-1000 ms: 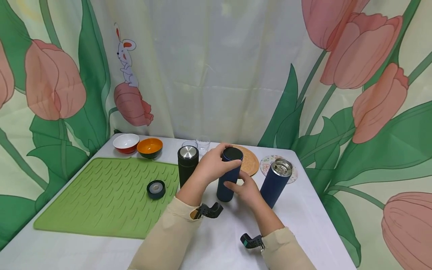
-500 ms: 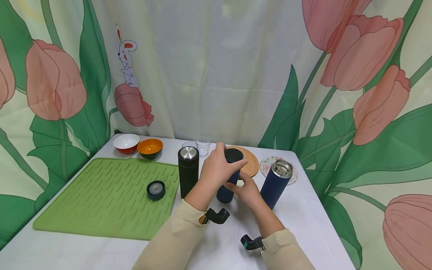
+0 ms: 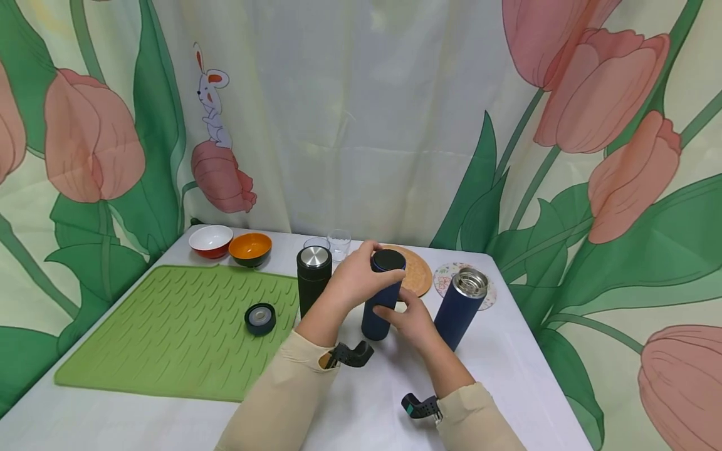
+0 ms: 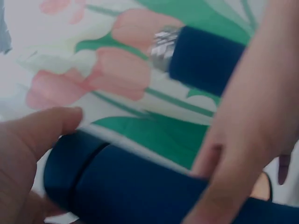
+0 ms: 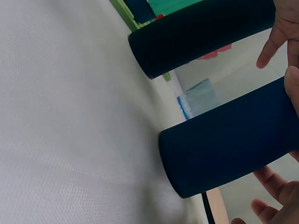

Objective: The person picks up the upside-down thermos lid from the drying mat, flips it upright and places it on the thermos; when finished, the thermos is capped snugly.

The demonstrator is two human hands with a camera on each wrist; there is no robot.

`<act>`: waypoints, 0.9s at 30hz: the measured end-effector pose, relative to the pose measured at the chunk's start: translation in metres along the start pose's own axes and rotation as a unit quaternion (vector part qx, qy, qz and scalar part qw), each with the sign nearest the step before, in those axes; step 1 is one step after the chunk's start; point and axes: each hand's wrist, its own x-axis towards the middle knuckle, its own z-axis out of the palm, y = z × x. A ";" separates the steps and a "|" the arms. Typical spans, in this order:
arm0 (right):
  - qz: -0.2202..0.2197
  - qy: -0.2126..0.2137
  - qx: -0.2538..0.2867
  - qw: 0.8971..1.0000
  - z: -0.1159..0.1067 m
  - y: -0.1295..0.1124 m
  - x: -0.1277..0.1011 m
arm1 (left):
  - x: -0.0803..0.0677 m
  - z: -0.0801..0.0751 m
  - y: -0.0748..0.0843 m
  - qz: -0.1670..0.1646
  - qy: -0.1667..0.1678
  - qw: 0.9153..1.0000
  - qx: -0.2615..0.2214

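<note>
Looks like a curtained-off tabletop set-up | tulip-print curtain (image 3: 350, 156) hanging behind and at both sides | white-covered table (image 3: 361, 407) | orange bowl (image 3: 251, 247) and green mat (image 3: 175, 338) adding kitchen flavour

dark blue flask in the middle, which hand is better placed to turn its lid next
Probably the left hand: its thumb and fingers are around the lid, while the right hand holds the flask lower down and could steady it.

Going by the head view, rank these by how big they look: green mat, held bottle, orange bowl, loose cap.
Largest to smallest:
Green mat
Held blue bottle, partly hidden
Orange bowl
Loose black cap
</note>
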 end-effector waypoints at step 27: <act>-0.023 -0.012 0.012 1.000 -0.003 0.001 0.001 | -0.002 0.003 0.002 0.015 0.011 0.999 0.050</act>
